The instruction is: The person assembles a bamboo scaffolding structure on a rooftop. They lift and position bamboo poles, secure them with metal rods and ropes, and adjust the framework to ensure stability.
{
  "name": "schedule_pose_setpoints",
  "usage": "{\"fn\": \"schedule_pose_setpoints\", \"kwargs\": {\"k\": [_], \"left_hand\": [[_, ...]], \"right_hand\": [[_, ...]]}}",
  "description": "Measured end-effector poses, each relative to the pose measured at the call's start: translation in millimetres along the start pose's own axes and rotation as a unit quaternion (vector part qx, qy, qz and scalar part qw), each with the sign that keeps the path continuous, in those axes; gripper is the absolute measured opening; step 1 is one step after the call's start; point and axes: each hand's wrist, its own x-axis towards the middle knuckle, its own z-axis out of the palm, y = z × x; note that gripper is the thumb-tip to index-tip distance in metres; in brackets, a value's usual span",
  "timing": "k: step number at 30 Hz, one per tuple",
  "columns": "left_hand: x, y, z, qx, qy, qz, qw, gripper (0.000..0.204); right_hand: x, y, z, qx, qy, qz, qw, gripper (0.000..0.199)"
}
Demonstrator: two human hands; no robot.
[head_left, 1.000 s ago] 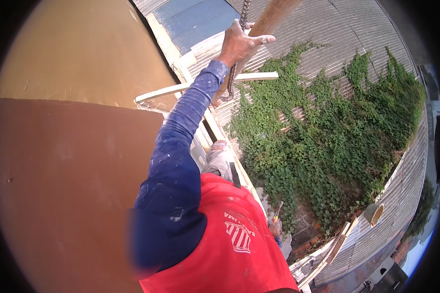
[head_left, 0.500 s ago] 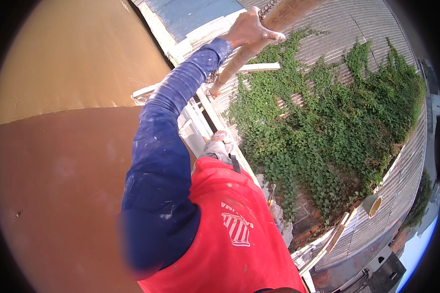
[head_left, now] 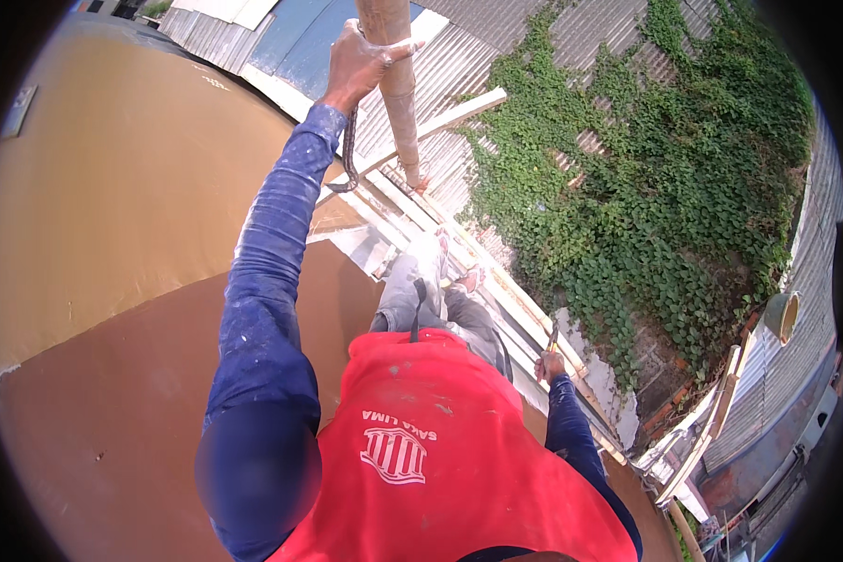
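My left hand (head_left: 361,64) is wrapped round a thick brown pole (head_left: 398,103) that looks like bamboo, its thumb lying across the front. A dark, curved, ribbed strand (head_left: 349,155) hangs just below that hand. Lower at the right, my right hand (head_left: 550,363) is closed on a slim tool (head_left: 554,335) with a yellowish handle and a dark tip; its exact kind is too small to make out. This hand is beside long pale planks (head_left: 506,298). White dust marks the left hand and both blue sleeves show.
My feet (head_left: 468,278) are on the narrow planks. Left of them spreads a brown wall surface (head_left: 159,375), lighter in its upper part. Green creepers (head_left: 646,206) cover a corrugated roof (head_left: 590,37) on the right. A bucket (head_left: 780,317) and loose timber (head_left: 712,421) lie at the far right.
The view has turned, so the pole appears more upright and further left. My left hand still grips it. My right hand and forearm have come into view with the slim tool.
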Motion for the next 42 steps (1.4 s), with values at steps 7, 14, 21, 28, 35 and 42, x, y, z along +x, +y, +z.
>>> {"fn": "schedule_pose_setpoints", "kwargs": {"k": [7, 14, 21, 28, 35, 42], "left_hand": [[2.9, 13.8, -2.4, -0.082, -0.037, 0.016, 0.996, 0.051], [-3.8, 17.8, -5.5, -0.064, -0.038, 0.035, 0.997, 0.029], [-11.5, 22.8, -5.1, -0.047, -0.04, -0.049, 0.997, 0.045], [-14.1, -1.3, -6.8, -0.026, -0.025, -0.069, 0.997, 0.068], [-15.3, -8.1, -14.7, -0.041, -0.042, -0.026, 0.998, 0.083], [-18.6, 6.1, -7.1, -0.071, -0.01, -0.078, 0.994, 0.084]], "right_hand": [[33.3, -68.9, 82.5, -0.012, 0.002, -0.076, 0.997, 0.015], [44.1, -162.7, 200.7, -0.179, -0.022, -0.208, 0.961, 0.034], [88.5, -252.8, 335.9, -0.411, -0.016, -0.409, 0.815, 0.038], [99.2, -346.5, 418.2, -0.394, -0.086, -0.288, 0.868, 0.037], [115.4, -388.5, 448.5, -0.415, -0.076, -0.315, 0.85, 0.034], [120.0, -406.7, 452.4, -0.459, -0.11, -0.356, 0.806, 0.041]]}}
